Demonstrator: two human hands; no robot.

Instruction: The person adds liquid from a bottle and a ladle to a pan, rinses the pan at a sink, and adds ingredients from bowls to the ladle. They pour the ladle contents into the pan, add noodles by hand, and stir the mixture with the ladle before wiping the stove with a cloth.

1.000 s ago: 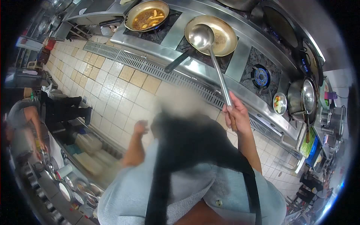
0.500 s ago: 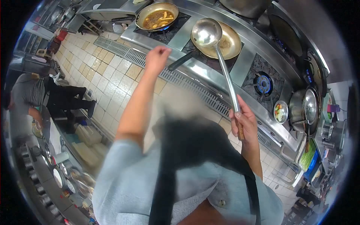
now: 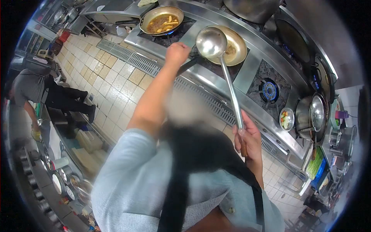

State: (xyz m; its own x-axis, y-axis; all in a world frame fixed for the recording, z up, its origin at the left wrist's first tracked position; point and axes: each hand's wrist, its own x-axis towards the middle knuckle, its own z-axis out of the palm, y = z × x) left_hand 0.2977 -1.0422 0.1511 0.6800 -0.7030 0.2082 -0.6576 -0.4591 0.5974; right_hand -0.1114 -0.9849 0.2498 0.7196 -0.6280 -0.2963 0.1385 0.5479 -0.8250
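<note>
My right hand [image 3: 249,137] is wrapped round the lower handle of a long steel ladle [image 3: 230,85], which has a wooden end. The ladle's bowl hangs over the left part of a frying pan [image 3: 238,46], hiding some of it; a little brownish residue shows inside. My left hand [image 3: 177,54] is closed, fingers curled in, just left of the ladle bowl and by the pan's black handle [image 3: 188,65]. Whether anything is inside those fingers is hidden. Farther left, a second frying pan [image 3: 162,20] holds brown liquid with pale yellow pieces over a blue flame.
To the right a bare burner [image 3: 268,89] burns blue. Near it stand a small metal bowl [image 3: 286,119] of chopped vegetables and a large pot [image 3: 305,114]. A big pot [image 3: 253,9] sits at the back. A person [image 3: 42,91] bends over a counter at left.
My left hand has moved right and closed more tightly, nearer the pan's handle. The ladle and my right hand have shifted slightly down in view; the ladle bowl stays over the pan.
</note>
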